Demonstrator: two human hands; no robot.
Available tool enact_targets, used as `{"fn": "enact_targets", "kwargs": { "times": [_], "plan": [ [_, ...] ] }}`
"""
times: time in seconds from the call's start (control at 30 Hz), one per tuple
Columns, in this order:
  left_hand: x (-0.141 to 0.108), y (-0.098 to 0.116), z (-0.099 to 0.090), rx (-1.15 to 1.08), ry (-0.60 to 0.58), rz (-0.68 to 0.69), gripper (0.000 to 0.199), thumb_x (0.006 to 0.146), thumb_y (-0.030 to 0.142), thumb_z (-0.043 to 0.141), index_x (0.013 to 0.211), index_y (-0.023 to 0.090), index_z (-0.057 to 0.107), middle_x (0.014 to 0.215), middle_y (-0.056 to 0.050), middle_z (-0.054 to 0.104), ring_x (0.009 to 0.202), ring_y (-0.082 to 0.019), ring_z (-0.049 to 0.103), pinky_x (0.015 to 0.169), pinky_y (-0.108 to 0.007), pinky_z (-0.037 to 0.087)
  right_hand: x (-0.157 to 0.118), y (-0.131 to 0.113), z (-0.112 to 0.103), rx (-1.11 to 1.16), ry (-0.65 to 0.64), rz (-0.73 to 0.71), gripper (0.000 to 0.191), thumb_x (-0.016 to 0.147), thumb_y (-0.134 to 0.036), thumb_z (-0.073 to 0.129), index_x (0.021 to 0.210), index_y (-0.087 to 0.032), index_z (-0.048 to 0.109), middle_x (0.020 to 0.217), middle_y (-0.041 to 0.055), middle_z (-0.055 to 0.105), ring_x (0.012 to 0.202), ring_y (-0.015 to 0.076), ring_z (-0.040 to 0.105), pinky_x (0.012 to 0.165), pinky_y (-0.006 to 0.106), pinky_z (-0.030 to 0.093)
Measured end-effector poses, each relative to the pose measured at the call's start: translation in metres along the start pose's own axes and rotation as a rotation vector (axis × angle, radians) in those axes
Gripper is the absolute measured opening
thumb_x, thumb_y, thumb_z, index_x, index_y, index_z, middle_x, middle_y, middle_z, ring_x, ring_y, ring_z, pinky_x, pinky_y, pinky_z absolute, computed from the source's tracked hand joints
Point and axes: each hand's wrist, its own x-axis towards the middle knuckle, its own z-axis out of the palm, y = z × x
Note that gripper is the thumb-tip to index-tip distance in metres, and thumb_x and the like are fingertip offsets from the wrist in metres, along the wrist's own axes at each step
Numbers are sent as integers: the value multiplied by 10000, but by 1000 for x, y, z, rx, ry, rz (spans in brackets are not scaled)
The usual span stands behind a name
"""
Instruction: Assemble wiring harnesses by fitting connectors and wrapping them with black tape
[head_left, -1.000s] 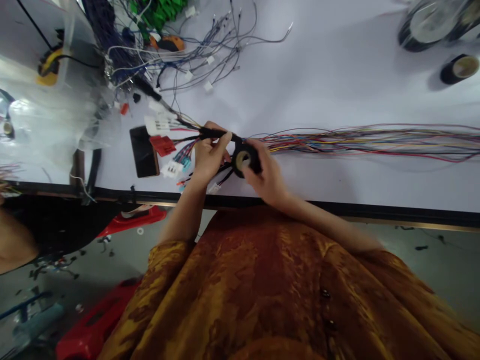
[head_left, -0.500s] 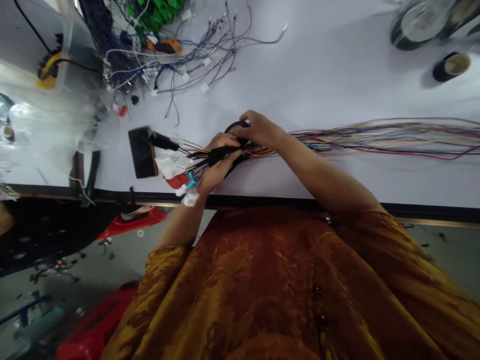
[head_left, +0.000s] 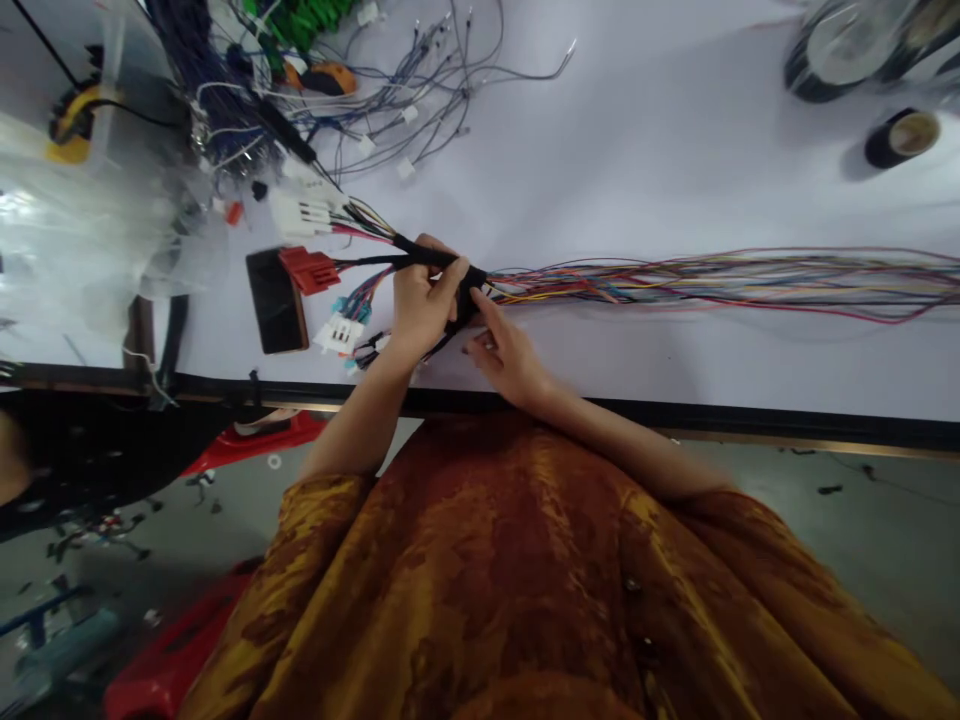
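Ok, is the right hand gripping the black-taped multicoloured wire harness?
No, the right hand lies open beside the black-taped multicoloured wire harness, which the left hand grips.

You're looking at matt black cloth tape (head_left: 427, 258), thin coloured wires (head_left: 712, 285) in glossy plastic insulation, a smooth red plastic connector (head_left: 309, 270), a white plastic connector (head_left: 339, 335), a smooth pale table (head_left: 600, 170), and your sheeny, silky-looking cloth sleeve (head_left: 322, 510).

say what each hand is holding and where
The left hand grips the wire harness at its black-taped section, by the loose coloured wires; the right hand, open, holds nothing.
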Motion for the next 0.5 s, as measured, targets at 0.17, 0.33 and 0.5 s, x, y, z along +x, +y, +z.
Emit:
{"fn": "enact_targets", "kwargs": {
  "times": [0.17, 0.33, 0.5],
  "plan": [
    [-10, 12, 1, 6, -38, -27, 468, 861, 654, 677, 1016, 225, 574, 792, -14, 646, 717, -163, 723, 635, -252, 589, 13, 0, -19, -72, 2, -99, 492, 915, -282, 532, 1397, -188, 535, 1249, 128, 664, 920, 187, 661, 876, 364, 601],
    [-30, 22, 0, 144, -145, 144, 318, 934, 482, 662, 1156, 259, 619, 1051, -50, 711, 985, -198, 719, 870, -368, 616, 43, -12, -67, -72, 184, 60, 211, 935, -389, 594, 1041, -210, 630, 936, 61, 675, 825, 176, 656, 699, 300, 571],
    [-42, 15, 1, 236, -136, 272, 87, 895, 290, 716, 951, 225, 704, 1006, -56, 726, 979, -195, 690, 938, -391, 575, 103, -1, -79, 75, -23, 341, 306, 784, -386, 784, 919, -210, 573, 592, -62, 480, 521, 100, 466, 462, 218, 427]
  ]
}}
